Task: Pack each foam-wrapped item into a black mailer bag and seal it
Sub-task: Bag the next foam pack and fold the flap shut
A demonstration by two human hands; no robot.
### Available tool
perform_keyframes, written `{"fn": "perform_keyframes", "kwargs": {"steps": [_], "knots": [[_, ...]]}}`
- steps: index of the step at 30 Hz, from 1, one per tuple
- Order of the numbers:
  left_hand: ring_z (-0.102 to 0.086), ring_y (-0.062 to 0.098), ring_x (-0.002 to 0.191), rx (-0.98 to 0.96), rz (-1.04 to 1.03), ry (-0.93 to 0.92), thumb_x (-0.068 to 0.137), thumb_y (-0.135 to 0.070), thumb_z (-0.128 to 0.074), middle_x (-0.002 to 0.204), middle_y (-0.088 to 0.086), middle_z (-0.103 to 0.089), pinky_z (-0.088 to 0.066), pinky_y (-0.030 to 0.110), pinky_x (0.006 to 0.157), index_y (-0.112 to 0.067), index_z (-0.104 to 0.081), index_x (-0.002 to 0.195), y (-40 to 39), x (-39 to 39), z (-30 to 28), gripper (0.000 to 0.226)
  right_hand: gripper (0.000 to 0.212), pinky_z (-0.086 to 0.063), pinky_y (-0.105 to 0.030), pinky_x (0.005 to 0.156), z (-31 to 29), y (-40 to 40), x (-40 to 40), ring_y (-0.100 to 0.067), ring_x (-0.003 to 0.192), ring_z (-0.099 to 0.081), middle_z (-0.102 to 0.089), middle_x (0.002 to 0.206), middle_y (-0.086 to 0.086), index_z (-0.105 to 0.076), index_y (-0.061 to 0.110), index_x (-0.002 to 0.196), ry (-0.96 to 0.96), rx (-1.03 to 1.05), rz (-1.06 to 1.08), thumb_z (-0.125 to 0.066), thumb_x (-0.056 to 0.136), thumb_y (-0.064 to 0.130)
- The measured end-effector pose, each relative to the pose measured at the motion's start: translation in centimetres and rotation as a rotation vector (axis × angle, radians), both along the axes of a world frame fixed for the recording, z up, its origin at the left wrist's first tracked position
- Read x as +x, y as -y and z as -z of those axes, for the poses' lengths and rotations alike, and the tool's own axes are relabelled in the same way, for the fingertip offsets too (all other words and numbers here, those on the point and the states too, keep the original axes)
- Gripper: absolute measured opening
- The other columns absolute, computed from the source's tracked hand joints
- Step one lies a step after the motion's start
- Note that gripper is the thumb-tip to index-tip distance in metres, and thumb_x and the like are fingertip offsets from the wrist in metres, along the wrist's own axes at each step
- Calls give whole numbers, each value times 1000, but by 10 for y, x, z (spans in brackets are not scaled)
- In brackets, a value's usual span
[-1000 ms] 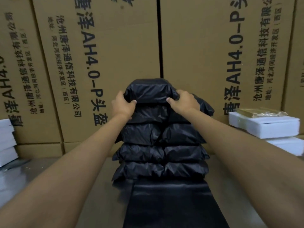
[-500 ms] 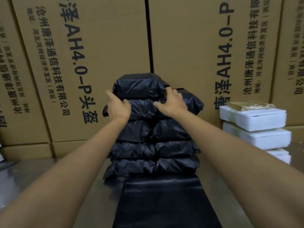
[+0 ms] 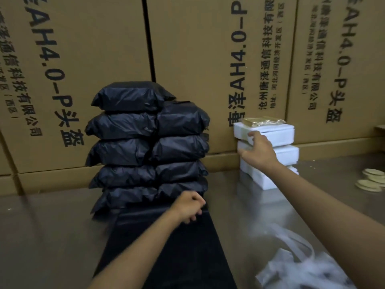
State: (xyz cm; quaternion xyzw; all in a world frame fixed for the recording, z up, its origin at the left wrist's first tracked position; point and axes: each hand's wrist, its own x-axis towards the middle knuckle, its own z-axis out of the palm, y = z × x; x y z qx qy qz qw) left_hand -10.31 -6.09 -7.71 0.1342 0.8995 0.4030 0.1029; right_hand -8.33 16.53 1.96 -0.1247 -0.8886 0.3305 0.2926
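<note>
A blurred white heap (image 3: 300, 272) runs off the lower edge; the right hand (image 3: 257, 151) hides its fingers' contact.
</note>
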Motion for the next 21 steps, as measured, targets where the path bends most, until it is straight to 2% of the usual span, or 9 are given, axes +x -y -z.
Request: {"fn": "perform_keyframes", "kwargs": {"steps": [3, 5, 7, 9, 10, 12, 14, 18, 21], "knots": [[-53, 11, 61, -6, 110, 55, 100, -16, -48, 77, -2, -56, -39, 22, 41, -16, -61, 100, -47, 8, 18, 13, 62, -40, -43, 104, 14, -20, 4, -34, 132, -42, -45, 140, -14, -41, 16, 142, 28, 12, 29, -68, 88, 29], [-56, 14, 84, -76, 206, 25, 99, -18, -54, 90, -2, -57, -42, 22, 59, -13, -59, 114, -74, 10, 24, 17, 61, -40, -43, 104, 21, -34, 3, -35, 132, -43, -46, 139, -14, -41, 16, 142, 38, 14, 47, -67, 88, 27], [-52, 17, 116, -213, 299, -1, 99, -34, -56, 126, 5, -55, -38, 15, 84, -14, -49, 137, -92, 8, 37, 44, 60, -41, -41, 102, 25, -47, 0, -35, 129, -47, -49, 138, -15, -41, 12, 141, 31, -117, 62, -67, 90, 29], [-18, 22, 151, -437, 331, -72, 98, -58, -44, 164, 6, -19, -15, 30, 119, -20, -22, 157, -104, 2, 56, 74, 59, -43, -40, 103, 26, -58, -3, -34, 126, -51, -52, 136, -14, -43, 10, 140, 32, -369, 83, -66, 92, 35], [2, 23, 154, -529, 318, -107, 96, -67, -35, 168, 3, 1, 1, 41, 122, -24, -11, 160, -109, -1, 66, 81, 56, -45, -41, 103, 26, -64, -5, -33, 123, -53, -54, 133, -13, -46, 8, 137, 29, -502, 78, -66, 93, 36], [18, 22, 152, -613, 264, -157, 93, -75, -19, 166, -1, 17, 15, 51, 119, -30, 2, 159, -119, -8, 83, 83, 44, -48, -38, 96, 25, -75, -10, -28, 110, -61, -57, 122, -12, -52, 8, 123, 21, -748, 36, -66, 93, 37], [20, 23, 151, -619, 210, -213, 93, -75, -11, 165, -2, 18, 19, 56, 116, -33, 4, 159, -129, -16, 93, 79, 44, -42, -36, 92, 21, -84, -16, -24, 108, -65, -57, 122, -12, -49, 14, 126, 33, -954, -23, -62, 94, 41], [16, 20, 152, -544, 130, -289, 95, -69, -6, 167, -5, 10, 18, 55, 116, -36, -3, 158, -136, -23, 101, 71, 67, -41, -28, 106, 12, -98, -39, -23, 124, -59, -48, 143, -16, -34, 13, 149, -21, -1102, -40, -60, 95, 44], [14, 19, 153, -518, 121, -297, 95, -68, -6, 167, -6, 7, 17, 54, 117, -37, -6, 158, -137, -24, 101, 70, 71, -42, -25, 91, 5, -102, -54, -22, 124, -55, -42, 147, -12, -31, 16, 152, -45, -1127, 12, -62, 94, 42]]}}
